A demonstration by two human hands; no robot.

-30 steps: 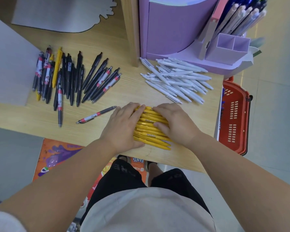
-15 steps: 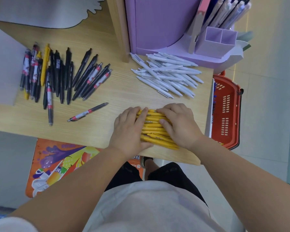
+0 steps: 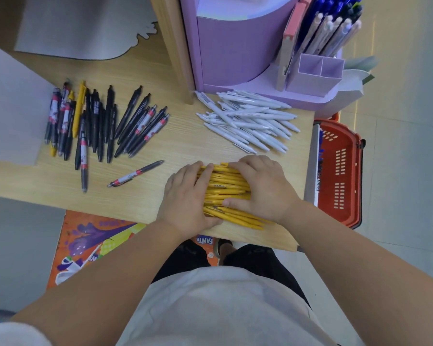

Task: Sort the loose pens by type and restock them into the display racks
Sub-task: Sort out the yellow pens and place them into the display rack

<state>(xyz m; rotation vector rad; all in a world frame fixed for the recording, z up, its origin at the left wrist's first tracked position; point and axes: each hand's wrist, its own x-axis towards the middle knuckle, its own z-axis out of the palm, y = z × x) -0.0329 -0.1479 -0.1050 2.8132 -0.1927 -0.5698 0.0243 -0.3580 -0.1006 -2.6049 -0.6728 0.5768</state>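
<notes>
Hands: your left hand (image 3: 185, 196) presses flat-fingered on the yellow pens (image 3: 225, 186); your right hand (image 3: 263, 188) curls round them.
Worktop (image 3: 148, 201): the pile lies at its near edge.
Handling: probably light, stiff and slippery, so they may roll.
Hold: squeeze mid-barrel from both sides.

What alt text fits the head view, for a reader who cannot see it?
The left hand and right hand press a bundle of yellow pens together at the near edge of a wooden table. A pile of white pens lies beyond them, black pens lie to the left, and a purple display rack stands behind.
</notes>
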